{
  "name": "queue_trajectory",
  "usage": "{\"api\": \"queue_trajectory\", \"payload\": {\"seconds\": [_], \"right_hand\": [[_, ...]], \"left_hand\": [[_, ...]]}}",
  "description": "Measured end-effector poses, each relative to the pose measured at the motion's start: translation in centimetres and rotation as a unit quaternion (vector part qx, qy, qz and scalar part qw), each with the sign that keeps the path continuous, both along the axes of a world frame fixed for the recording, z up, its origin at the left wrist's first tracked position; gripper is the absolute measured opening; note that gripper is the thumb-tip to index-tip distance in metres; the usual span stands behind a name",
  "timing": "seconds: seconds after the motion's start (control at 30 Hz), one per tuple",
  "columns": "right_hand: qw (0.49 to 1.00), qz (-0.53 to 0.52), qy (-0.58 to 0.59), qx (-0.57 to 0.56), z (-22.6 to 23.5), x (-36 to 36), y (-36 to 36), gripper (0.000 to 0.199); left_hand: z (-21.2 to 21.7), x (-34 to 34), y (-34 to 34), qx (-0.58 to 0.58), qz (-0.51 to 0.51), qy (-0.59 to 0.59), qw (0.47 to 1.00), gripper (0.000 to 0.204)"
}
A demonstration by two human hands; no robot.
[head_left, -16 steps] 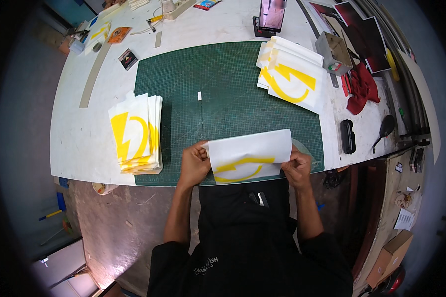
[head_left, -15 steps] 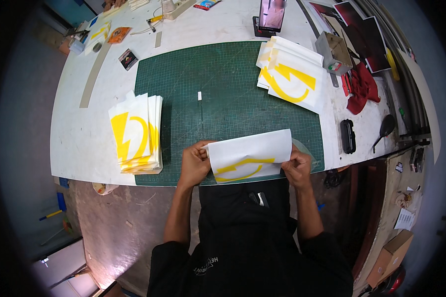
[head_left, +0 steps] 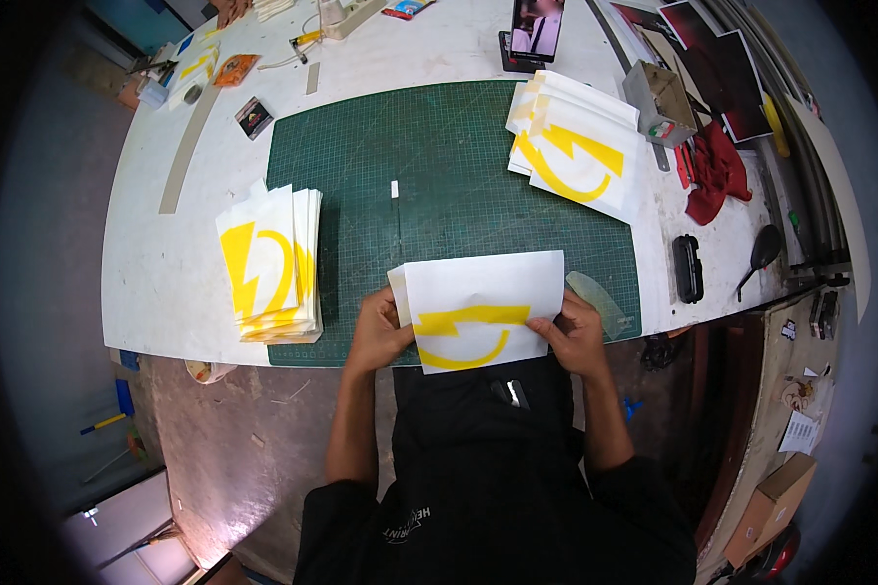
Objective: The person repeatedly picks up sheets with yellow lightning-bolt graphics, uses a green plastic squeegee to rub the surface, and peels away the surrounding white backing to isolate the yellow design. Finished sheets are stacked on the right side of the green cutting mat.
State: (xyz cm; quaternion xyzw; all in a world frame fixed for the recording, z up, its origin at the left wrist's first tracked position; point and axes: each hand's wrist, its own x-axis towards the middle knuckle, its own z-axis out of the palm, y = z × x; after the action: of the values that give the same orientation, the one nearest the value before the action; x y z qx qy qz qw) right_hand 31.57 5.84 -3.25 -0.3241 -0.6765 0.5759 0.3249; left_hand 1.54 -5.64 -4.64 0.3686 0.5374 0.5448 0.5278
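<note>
Between my two hands, over the near edge of the green cutting mat [head_left: 361,146], I hold a white sheet [head_left: 483,283] with a yellow lightning-and-arc shape on it. My left hand [head_left: 379,331] grips the sheet's left side, where a second paper edge shows behind it. On the right side my right hand [head_left: 574,336] pinches it, thumb on the front and fingers behind. A stack of similar sheets [head_left: 268,263] lies at the mat's left edge. Another fanned stack [head_left: 571,146] rests at the far right of the mat. A pale translucent piece [head_left: 597,297] lies by my right hand.
Right of the mat are a black case [head_left: 688,268], a red cloth [head_left: 720,180], a black spoon-shaped object [head_left: 763,249] and an open grey box [head_left: 658,102]. A phone on a stand [head_left: 535,34] is at the back. Another person's hand [head_left: 230,12] shows at far left.
The sheet has tilted flatter toward me, showing more of its yellow shape. My right thumb has moved inward onto its front, and my left hand has shifted slightly lower.
</note>
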Motion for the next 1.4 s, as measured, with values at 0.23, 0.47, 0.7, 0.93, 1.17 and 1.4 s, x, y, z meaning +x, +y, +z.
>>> {"api": "queue_trajectory", "payload": {"seconds": [0.23,0.47,0.7,0.93,1.17,1.4], "right_hand": [[0.998,-0.016,0.034,-0.050,0.0,-0.4,-0.2,0.025],[0.990,-0.003,0.110,-0.087,-0.2,1.0,0.9,0.022],[0.990,-0.072,0.094,-0.074,-1.3,0.0,-0.1,0.012],[0.989,-0.121,-0.013,-0.077,2.3,-2.0,0.2,0.017],[0.976,-0.110,0.004,-0.186,1.2,-1.9,1.3,0.013],[0.918,0.057,0.174,-0.353,0.5,-1.2,3.5,0.039]], "left_hand": [[0.6,0.3,0.3,-0.016,-0.001,0.011,1.000,0.035],[0.9,-0.2,0.5,-0.073,0.004,0.047,0.996,0.034],[1.6,3.5,1.9,0.033,0.242,0.089,0.966,0.058],[1.2,2.7,-1.0,0.005,0.218,0.151,0.964,0.052],[3.7,2.5,0.4,-0.057,0.137,-0.059,0.987,0.040],[0.5,-0.8,0.2,0.010,-0.037,-0.196,0.980,0.055]]}}
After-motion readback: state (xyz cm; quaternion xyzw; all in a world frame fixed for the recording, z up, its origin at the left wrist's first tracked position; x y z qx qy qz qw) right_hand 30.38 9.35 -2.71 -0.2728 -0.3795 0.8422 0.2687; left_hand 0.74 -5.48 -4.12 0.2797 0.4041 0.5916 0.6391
